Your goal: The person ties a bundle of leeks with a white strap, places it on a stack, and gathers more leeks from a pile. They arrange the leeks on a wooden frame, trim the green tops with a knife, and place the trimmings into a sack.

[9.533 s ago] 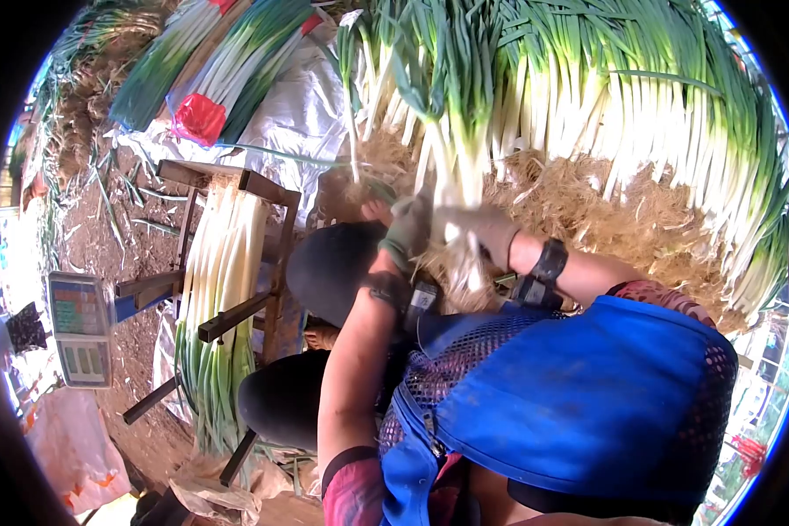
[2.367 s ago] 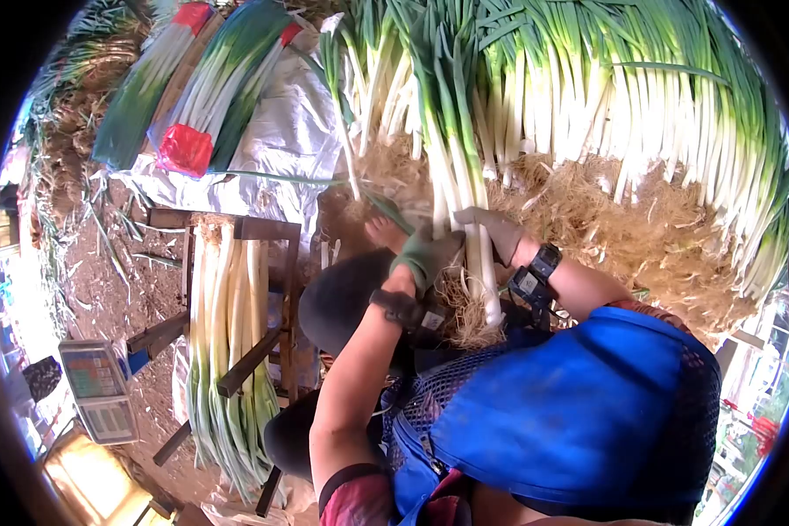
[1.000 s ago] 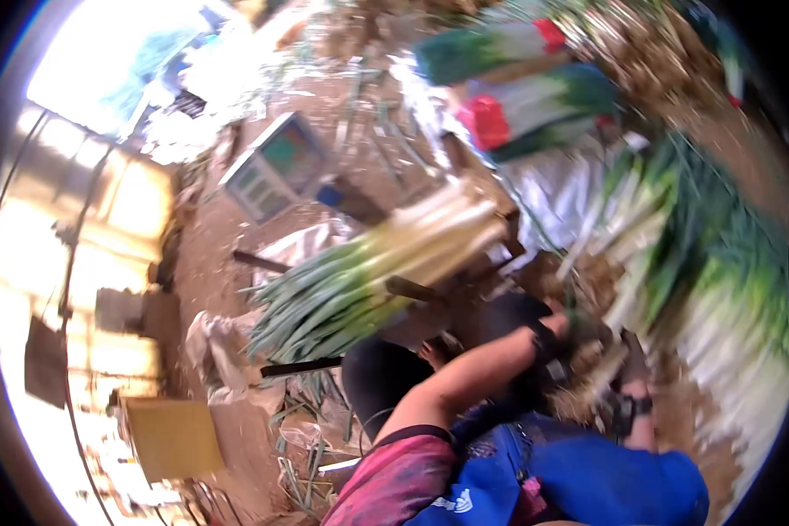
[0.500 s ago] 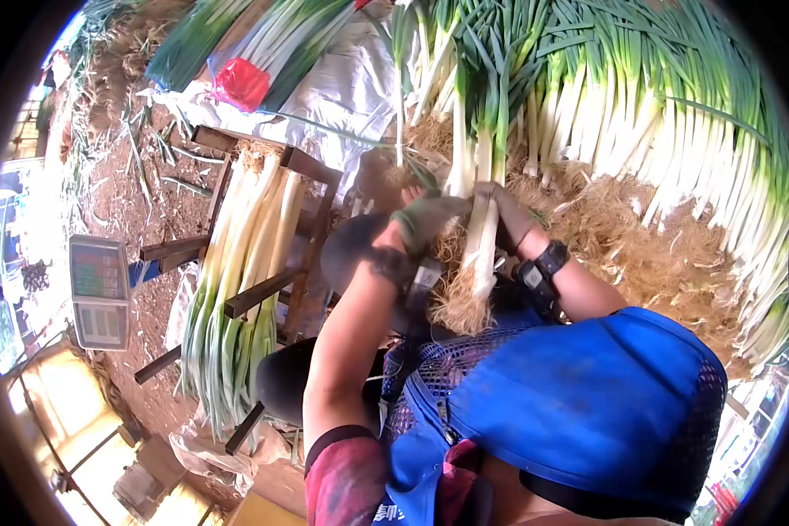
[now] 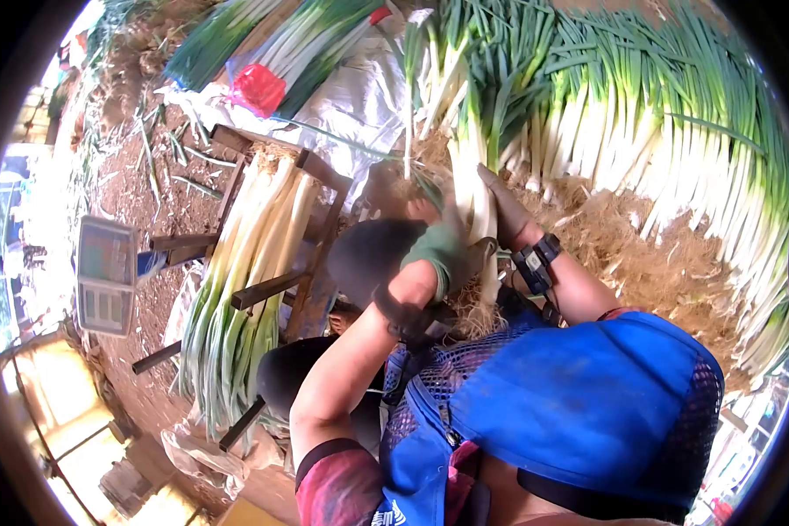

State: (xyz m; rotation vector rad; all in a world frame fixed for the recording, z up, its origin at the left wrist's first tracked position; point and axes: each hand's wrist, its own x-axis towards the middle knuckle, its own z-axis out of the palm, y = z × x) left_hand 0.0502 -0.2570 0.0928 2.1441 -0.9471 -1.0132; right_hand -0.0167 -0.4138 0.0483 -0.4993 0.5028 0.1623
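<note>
The right hand is now straighter than a moment ago, its gloved fingers laid open along the right side of a few long white-stemmed leeks; the left hand, in a green glove, has come across the stems from the other side; it is blurred, so I cannot tell whether it grasps them or merely brushes past. The change suggests the right hand now steadies the stems rather than clutching them, leaving the left to do the working.

The leeks lie between the two hands, leaves pointing away and shaggy roots toward the lap; beyond and to the right spreads a broad row of leeks; to the left, a thick bundle rests in a metal rack, with a scale just beside it.
</note>
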